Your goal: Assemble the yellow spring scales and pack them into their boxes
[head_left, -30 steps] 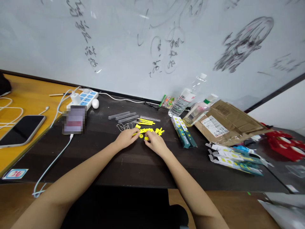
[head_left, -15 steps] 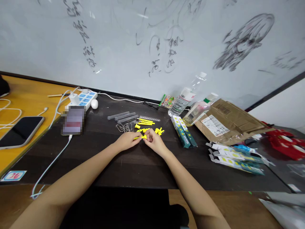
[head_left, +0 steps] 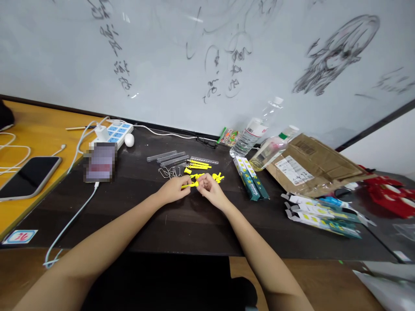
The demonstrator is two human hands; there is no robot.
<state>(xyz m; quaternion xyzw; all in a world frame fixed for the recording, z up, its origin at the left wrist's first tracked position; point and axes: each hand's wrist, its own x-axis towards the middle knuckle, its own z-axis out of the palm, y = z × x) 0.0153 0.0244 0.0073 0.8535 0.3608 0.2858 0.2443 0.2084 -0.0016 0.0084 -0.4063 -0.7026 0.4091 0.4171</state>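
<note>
Between my hands, just above the dark table, is a yellow plastic rod with a thicker right end. My left hand is closed, pinching the rod's left part between thumb and fingers. At the thicker end, my right hand is closed too, its fingertips bunched against it; any small piece inside them is hidden. Beyond the hands lie small yellow parts, a short yellow cap and several yellow rods. Bent metal wires and clear plastic tubes lie to the left.
Green-and-white narrow boxes lie right of my hands, with opened boxes farther right. Behind them are a water bottle, a second bottle and a cardboard parcel. A power strip and charging phone are left.
My right fingertips have shifted slightly at the rod's thicker end and look more closed together. My left hand keeps its hold. The whole view has moved a little.
</note>
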